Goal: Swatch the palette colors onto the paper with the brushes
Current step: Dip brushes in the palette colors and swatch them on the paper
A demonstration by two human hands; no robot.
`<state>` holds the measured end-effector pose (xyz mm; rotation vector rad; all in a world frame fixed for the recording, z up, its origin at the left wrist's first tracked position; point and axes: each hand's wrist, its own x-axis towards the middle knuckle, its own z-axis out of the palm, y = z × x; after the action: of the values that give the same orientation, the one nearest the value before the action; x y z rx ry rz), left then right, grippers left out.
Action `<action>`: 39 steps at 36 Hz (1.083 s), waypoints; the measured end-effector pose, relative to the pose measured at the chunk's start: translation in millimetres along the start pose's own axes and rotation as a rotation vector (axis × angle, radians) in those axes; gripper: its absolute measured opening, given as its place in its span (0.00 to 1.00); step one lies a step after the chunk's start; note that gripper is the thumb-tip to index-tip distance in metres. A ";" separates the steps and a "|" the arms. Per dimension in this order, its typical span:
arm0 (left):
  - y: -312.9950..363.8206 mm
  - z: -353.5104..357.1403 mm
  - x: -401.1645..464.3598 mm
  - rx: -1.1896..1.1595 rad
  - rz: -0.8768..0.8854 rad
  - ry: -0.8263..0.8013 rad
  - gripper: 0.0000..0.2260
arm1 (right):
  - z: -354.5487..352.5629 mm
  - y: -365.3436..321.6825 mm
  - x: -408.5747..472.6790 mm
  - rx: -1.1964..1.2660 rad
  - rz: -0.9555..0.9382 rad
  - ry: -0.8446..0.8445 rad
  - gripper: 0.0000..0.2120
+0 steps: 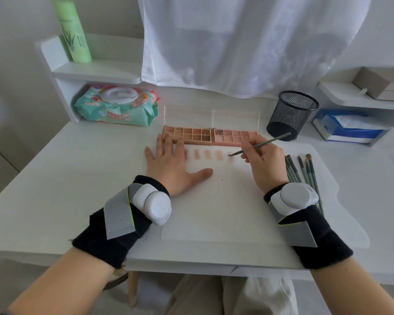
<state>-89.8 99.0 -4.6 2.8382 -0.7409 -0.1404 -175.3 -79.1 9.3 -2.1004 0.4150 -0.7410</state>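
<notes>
The paper [214,201], mid-desk below the palette [210,134], is pinned by the flat left hand [171,164] while the brush [259,144], pinched in right-hand fingers [251,147], is best dragged lightly, clear of neighbouring swatches.

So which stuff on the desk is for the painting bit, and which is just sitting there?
For the job: palette, paper, brush held by the right hand, spare brushes, left hand resting flat on the paper.

Just lying about: wet wipes, green bottle, mesh pot, tissue box.
</notes>
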 end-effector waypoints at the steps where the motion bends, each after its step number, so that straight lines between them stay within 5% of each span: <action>1: -0.1 0.0 0.0 0.000 0.001 0.005 0.48 | -0.2 -0.4 -0.3 0.002 0.001 0.016 0.09; 30: 6.6 -2.5 -11.9 -0.024 -0.167 0.027 0.55 | -8.7 -6.6 -5.4 0.050 -0.017 0.080 0.10; 35: 17.4 -4.1 -21.8 0.027 -0.068 0.049 0.43 | -17.9 -11.0 -3.6 0.038 -0.080 0.154 0.08; 39: 32.1 -4.2 -31.0 -0.002 0.091 0.009 0.34 | -23.6 -7.4 -9.0 0.039 -0.052 0.041 0.07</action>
<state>-131.4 87.6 7.8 2.7956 -0.8651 -0.1140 -197.0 -84.5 23.1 -2.0687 0.3666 -0.8166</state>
